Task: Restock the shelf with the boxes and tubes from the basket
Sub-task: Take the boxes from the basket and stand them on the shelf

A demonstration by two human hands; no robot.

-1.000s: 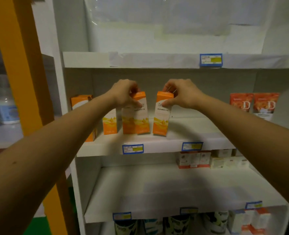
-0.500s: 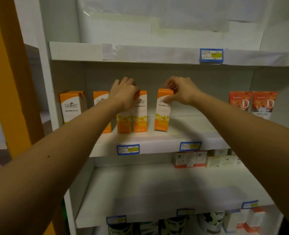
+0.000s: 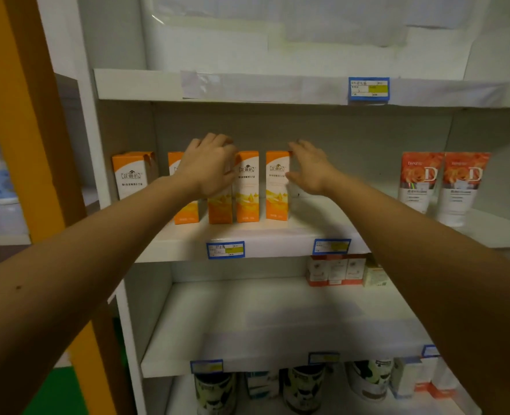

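Head view, both arms reach to the white middle shelf (image 3: 277, 238) of the shelving unit.

Row of tall orange-and-white cardboard boxes (image 3: 247, 187) stands upright near the shelf's front edge, left half; long axes vertical, printed faces toward the front. Five visible; one is largely hidden behind the left hand.

Left hand (image 3: 208, 166): draped over the top of the partly hidden box, fingers curled behind it. Looks like a loose hold or a nudge; a firm grip cannot be confirmed, since the fingertips are out of sight.

Right hand (image 3: 310, 169): spread, fingers extended, palm beside the right face of the rightmost orange box (image 3: 277, 187). Fingertips touch or nearly touch its top right corner. Not clasping anything.

Two orange-and-white plastic tubes (image 3: 442, 184) stand toward the right end of the same shelf, well apart from the hands. Basket not in view.

Judgement: the step in hand is squaring up the row, not fetching. The rightmost box lies directly left of the right hand, so that hand is nearer; a leftward push would close the gap to its neighbour. Tall, narrow boxes — a push high up risks tipping.
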